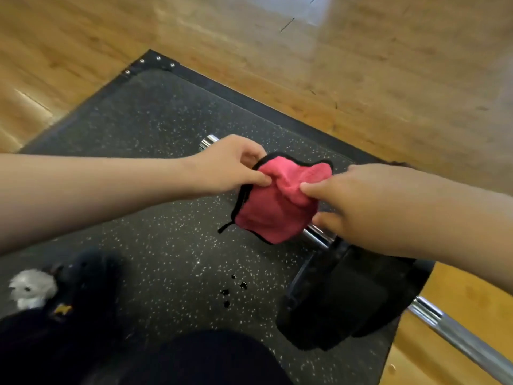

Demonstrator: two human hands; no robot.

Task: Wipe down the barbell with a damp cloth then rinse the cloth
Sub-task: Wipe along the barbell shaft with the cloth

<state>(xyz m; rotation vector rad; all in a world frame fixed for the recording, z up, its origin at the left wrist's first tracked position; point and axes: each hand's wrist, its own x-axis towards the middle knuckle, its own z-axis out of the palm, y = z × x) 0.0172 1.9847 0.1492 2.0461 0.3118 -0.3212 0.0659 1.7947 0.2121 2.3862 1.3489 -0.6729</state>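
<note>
A pink cloth (273,209) with a black hem is draped over the chrome sleeve of the barbell (316,237), hiding most of it. The sleeve's end (208,142) pokes out behind my left hand. My left hand (227,165) pinches the cloth's upper left edge between thumb and fingers. My right hand (349,201) grips the cloth from the right, thumb under it near the sleeve. A black weight plate (347,295) sits on the bar at lower right, and the bare shaft (455,337) runs on toward the bottom right corner.
The barbell lies on a black speckled rubber mat (144,129) with a metal corner frame, set on a wooden floor (361,65). Dark water drops (233,290) mark the mat. My dark-clothed legs and a shoe (83,276) fill the lower left.
</note>
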